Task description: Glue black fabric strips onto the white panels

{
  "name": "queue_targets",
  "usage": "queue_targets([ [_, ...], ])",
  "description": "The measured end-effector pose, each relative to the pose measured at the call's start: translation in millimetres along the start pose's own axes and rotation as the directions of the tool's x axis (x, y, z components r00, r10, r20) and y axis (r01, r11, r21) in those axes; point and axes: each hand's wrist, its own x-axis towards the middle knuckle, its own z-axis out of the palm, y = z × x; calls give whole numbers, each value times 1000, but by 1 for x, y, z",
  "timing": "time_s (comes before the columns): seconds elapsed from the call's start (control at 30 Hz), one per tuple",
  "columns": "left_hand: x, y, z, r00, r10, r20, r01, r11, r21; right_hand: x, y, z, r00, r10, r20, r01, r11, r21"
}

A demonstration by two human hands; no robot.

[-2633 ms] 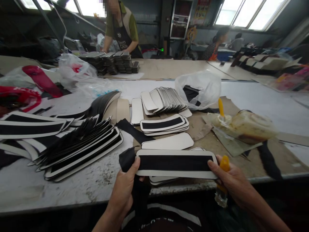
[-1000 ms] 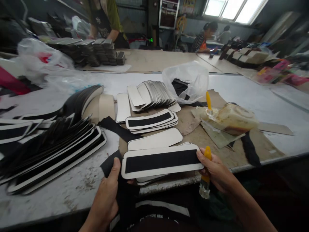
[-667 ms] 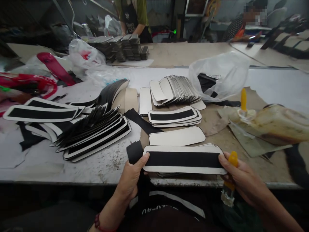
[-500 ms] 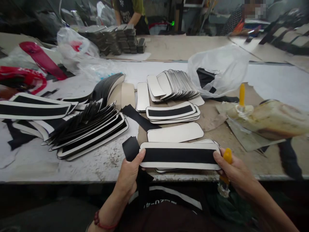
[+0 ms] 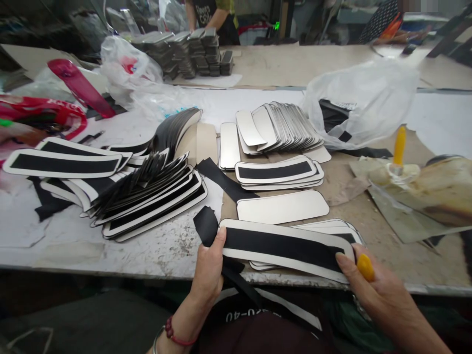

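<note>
The white piece (image 5: 236,232) was gripped by the left hand (image 5: 208,268) and the right hand (image 5: 376,295), which held a brush (image 5: 365,267) too. Its black strip (image 5: 283,244) was best kept flat.

Soft, even daylight on a workshop table (image 5: 121,250); wide-angle bending at the edges, dim foreground, sharp centre.

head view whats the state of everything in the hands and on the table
striped panel, held at both ends, black strip on top
loose strip end, curled up past the panel's left end
left hand, thumb pinching the panel's left end
right hand, gripping the right end, brush tucked in
brush, yellow handle end showing, bristles hidden
blank panel, lying flat, bare
plastic bag, open, crumpled
glue brush, standing upright
</note>
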Motion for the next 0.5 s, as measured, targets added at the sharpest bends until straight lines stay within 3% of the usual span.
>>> queue_targets([
  [0.27, 9, -5, -5, 993, 114, -35, -112, 993, 36, -13, -9, 7, 998, -53, 26, 52, 998, 33],
  [0.43, 3, 7, -4, 990, -66, -124, 86, 983, 161, -19, -17, 19, 988, -102, -120, 113, 989, 91],
  [0.5, 1, 15, -2, 980, -7, -201, 66, 956, 286, -17, -15, 22, 981, -158, -110, 169, 981, 94],
])
